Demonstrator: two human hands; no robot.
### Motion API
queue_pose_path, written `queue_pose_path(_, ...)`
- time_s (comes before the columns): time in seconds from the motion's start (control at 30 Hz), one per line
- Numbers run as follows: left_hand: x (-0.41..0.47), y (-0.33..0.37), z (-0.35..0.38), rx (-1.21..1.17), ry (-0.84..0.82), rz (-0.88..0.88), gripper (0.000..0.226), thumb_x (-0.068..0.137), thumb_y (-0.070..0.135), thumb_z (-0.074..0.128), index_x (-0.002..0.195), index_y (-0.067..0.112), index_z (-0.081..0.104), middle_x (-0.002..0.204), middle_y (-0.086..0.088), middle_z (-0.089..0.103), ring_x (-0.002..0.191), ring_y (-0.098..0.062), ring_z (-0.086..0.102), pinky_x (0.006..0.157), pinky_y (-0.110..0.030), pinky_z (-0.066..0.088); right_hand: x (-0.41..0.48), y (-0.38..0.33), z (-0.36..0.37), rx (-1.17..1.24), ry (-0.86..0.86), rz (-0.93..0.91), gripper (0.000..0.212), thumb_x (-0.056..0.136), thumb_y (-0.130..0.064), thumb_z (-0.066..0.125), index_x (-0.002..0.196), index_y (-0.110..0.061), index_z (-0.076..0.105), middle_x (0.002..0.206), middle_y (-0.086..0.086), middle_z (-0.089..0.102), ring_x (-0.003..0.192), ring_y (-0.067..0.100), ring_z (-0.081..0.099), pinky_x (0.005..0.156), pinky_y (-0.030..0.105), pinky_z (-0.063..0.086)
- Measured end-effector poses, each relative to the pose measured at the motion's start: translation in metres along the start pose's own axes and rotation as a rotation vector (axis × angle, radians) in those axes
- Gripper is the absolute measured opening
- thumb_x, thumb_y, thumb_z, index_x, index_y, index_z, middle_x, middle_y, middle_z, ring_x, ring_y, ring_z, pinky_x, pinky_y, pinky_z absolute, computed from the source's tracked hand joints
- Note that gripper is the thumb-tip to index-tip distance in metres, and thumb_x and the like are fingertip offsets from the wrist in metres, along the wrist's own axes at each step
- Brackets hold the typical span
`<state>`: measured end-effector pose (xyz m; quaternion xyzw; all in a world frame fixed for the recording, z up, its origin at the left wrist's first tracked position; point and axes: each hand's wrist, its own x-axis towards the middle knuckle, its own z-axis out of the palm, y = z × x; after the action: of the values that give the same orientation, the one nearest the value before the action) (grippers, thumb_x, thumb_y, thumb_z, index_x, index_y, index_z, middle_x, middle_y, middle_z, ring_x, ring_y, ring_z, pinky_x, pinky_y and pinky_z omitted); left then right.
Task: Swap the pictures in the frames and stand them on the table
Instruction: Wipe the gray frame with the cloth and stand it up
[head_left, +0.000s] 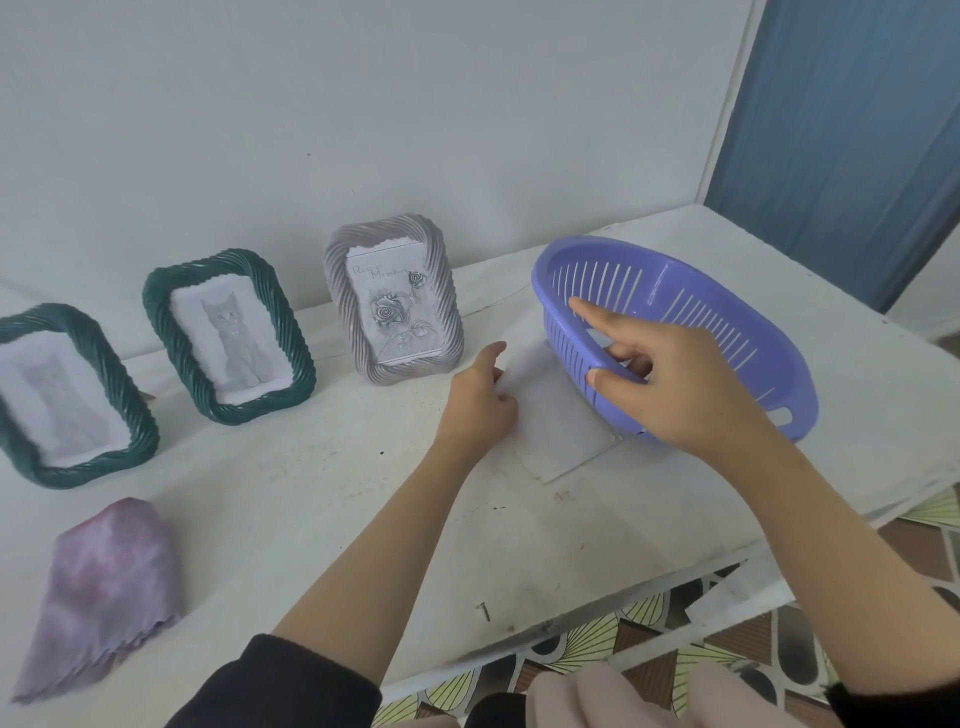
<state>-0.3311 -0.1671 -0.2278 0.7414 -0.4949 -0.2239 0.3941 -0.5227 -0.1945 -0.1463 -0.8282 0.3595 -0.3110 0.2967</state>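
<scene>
Three rope-pattern picture frames stand on the white table (311, 519) near the wall. A dark green frame (67, 395) at far left and a second green frame (228, 338) each hold a cat drawing. A grey frame (395, 299) holds a rose drawing. A flat pale sheet (563, 431) lies on the table, partly under a tilted purple slotted basket (675, 322). My left hand (480, 400) rests on the sheet's left edge. My right hand (675, 379) grips the basket's near rim and tilts it up.
A folded purple cloth (104, 587) lies at the table's front left. A small dark nail (485, 610) sits near the front edge. A blue door (852, 130) is at the back right, and patterned floor (649, 649) shows below the table.
</scene>
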Motion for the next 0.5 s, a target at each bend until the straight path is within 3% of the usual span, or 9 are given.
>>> queue_pose_path(0.13, -0.001, 0.003, -0.004, -0.037, 0.023, -0.036, 0.054, 0.074, 0.0, 0.053, 0.124, 0.018, 0.048, 0.079, 0.002, 0.051, 0.071, -0.013, 0.051, 0.062, -0.02, 0.043, 0.0, -0.001, 0.0, -0.018, 0.01, 0.003, 0.059, 0.083, -0.016, 0.063, 0.131, -0.044, 0.044, 0.077, -0.013, 0.059, 0.059, 0.025, 0.048, 0.06, 0.009, 0.041)
queue_pose_path(0.23, -0.004, 0.004, -0.013, -0.137, 0.053, -0.062, 0.046, 0.073, 0.001, 0.056, 0.114, 0.02, 0.053, 0.082, 0.0, 0.051, 0.066, -0.01, 0.047, 0.053, -0.012, 0.04, 0.0, -0.001, 0.001, -0.002, 0.018, 0.002, 0.058, 0.082, -0.015, 0.064, 0.13, -0.043, 0.045, 0.075, -0.011, 0.058, 0.055, 0.014, 0.042, 0.056, 0.006, 0.039)
queue_pose_path(0.37, -0.011, 0.005, -0.033, -0.349, 0.118, -0.021, 0.05, 0.073, -0.006, 0.056, 0.107, 0.03, 0.052, 0.101, 0.004, 0.051, 0.083, -0.017, 0.053, 0.066, -0.02, 0.047, -0.002, -0.002, 0.006, 0.002, -0.003, 0.005, 0.058, 0.082, -0.015, 0.064, 0.13, -0.043, 0.046, 0.075, -0.007, 0.059, 0.059, 0.002, 0.047, 0.057, 0.003, 0.038)
queue_pose_path(0.43, -0.016, 0.009, -0.046, -0.413, 0.152, 0.039, 0.058, 0.074, -0.012, 0.054, 0.103, 0.037, 0.05, 0.112, 0.007, 0.051, 0.083, -0.014, 0.054, 0.068, -0.017, 0.047, -0.004, -0.004, 0.01, 0.006, -0.03, 0.01, 0.058, 0.083, -0.015, 0.064, 0.131, -0.042, 0.046, 0.076, -0.008, 0.059, 0.062, -0.003, 0.049, 0.058, 0.002, 0.037)
queue_pose_path(0.5, -0.018, 0.011, -0.06, -0.452, 0.187, 0.079, 0.06, 0.072, -0.016, 0.052, 0.096, 0.039, 0.054, 0.113, 0.01, 0.053, 0.083, -0.013, 0.052, 0.069, -0.02, 0.045, -0.006, -0.004, 0.014, 0.005, -0.044, 0.013, 0.058, 0.083, -0.014, 0.064, 0.131, -0.041, 0.045, 0.08, 0.002, 0.062, 0.063, 0.0, 0.047, 0.061, 0.005, 0.037)
